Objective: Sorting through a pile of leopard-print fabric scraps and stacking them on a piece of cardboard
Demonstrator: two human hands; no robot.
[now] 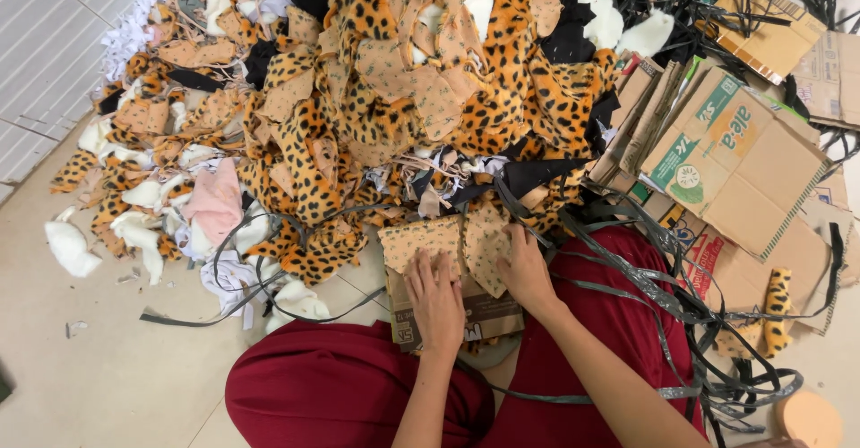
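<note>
On the tiled floor (116,376), seen from the head camera, a person in dark red trousers (349,394) sits with knees spread before a big heap of leopard-print fabric scraps (403,81), mixed with white fleece pieces (72,246), a pink scrap (215,202) and black offcuts (569,40). Between the knees lies a small piece of brown cardboard (488,314), and on top of it sit tan patterned fabric pieces (421,237), backing side up, stacked at the near foot of the heap. Both hands rest on that stack. The left hand (436,296) lies flat and open, fingers spread forward, palm pressing down on the lower edge of the left piece where it meets the cardboard. The right hand (524,269) is just beside it, fingers curved down onto the right-hand tan piece (485,246), touching it rather than closing around it; whether the fingertips pinch an edge cannot be told. Right of the hands, flattened cardboard boxes (743,161) lie overlapping, with tangled grey and black plastic strapping (663,296) trailing across the right thigh and the floor. A single leopard-print strip (778,309) rests on the cardboard at the right, and a round peach-coloured object (809,419) shows at the lower right corner.
</note>
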